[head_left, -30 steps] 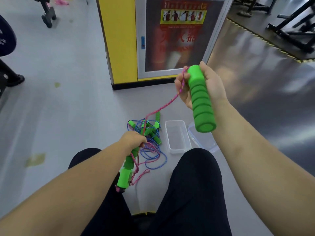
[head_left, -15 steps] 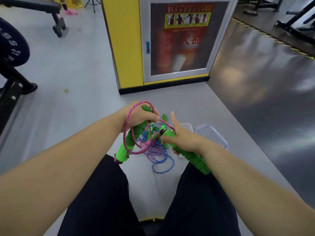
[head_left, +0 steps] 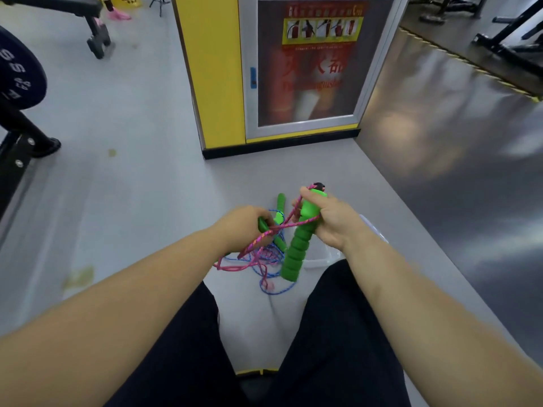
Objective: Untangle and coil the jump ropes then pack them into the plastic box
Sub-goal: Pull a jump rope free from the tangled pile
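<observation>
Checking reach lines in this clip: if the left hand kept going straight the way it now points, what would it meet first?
Probably the green handle held upright by the right hand. The left hand points right and slightly away, pink rope stretched between them; depth is unclear.

Both forearms extended forward — left hand (head_left: 244,224) fisted, right hand (head_left: 332,221) in closed grip, thumb up

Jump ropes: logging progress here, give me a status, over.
Right hand grips a green handle, pink rope looped round it. Left hand clamps another handle. Blue rope still tangled on floor. Plastic box mostly hidden behind handle.
</observation>
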A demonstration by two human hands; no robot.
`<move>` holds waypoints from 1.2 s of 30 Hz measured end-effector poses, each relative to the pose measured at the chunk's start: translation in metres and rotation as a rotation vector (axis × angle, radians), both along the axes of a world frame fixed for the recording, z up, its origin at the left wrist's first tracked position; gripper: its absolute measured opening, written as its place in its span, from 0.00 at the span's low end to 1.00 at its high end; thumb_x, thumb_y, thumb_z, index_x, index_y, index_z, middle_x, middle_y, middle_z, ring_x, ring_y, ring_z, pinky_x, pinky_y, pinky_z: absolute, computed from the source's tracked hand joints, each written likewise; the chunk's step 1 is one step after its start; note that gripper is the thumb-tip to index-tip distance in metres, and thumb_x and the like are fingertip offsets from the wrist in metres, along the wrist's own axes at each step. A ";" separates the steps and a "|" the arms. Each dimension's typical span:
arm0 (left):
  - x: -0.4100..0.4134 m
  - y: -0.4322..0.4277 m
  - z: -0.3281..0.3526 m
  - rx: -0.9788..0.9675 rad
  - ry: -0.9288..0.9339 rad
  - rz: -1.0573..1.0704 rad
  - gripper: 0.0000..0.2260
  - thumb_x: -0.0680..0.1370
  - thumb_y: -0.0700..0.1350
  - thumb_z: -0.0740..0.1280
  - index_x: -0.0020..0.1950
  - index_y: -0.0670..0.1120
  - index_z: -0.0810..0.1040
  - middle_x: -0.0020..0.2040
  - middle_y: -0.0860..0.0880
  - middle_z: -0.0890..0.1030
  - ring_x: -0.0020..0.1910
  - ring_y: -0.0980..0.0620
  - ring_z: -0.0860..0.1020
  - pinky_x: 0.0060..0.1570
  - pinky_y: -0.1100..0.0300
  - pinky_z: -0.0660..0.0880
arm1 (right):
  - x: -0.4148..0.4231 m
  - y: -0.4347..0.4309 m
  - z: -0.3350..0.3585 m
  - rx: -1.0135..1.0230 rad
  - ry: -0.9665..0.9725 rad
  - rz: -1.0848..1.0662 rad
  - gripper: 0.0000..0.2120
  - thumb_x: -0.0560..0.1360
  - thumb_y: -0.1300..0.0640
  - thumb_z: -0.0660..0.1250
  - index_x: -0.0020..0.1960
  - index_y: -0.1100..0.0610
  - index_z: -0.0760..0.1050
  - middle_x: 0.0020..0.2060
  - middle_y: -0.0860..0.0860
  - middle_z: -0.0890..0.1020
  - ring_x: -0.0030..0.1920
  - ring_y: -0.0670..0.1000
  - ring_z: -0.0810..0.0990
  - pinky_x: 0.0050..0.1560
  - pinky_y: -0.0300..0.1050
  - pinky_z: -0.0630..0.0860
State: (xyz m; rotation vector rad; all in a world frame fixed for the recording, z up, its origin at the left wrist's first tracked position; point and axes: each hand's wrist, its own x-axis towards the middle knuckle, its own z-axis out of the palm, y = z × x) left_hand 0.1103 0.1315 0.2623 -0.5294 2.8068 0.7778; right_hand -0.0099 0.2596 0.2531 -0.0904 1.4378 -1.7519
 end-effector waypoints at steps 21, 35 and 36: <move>0.024 -0.072 0.006 0.611 0.074 0.395 0.05 0.73 0.36 0.70 0.46 0.43 0.80 0.33 0.46 0.79 0.30 0.52 0.74 0.29 0.61 0.74 | -0.051 0.032 0.033 -0.022 0.259 -0.483 0.09 0.80 0.49 0.58 0.45 0.53 0.66 0.37 0.54 0.75 0.35 0.51 0.79 0.40 0.51 0.77; -0.010 -0.029 0.018 0.720 -0.004 0.319 0.22 0.73 0.37 0.71 0.63 0.52 0.72 0.47 0.46 0.78 0.34 0.49 0.78 0.31 0.62 0.75 | -0.025 -0.003 0.070 -0.504 0.255 0.029 0.15 0.69 0.64 0.64 0.52 0.50 0.70 0.46 0.46 0.83 0.49 0.50 0.81 0.45 0.51 0.79; -0.010 -0.029 0.015 0.727 0.010 0.360 0.22 0.72 0.36 0.71 0.63 0.51 0.72 0.47 0.45 0.78 0.34 0.48 0.78 0.32 0.61 0.76 | -0.026 -0.002 0.075 -0.483 0.345 0.019 0.17 0.69 0.64 0.66 0.53 0.48 0.69 0.46 0.46 0.83 0.49 0.49 0.81 0.47 0.50 0.79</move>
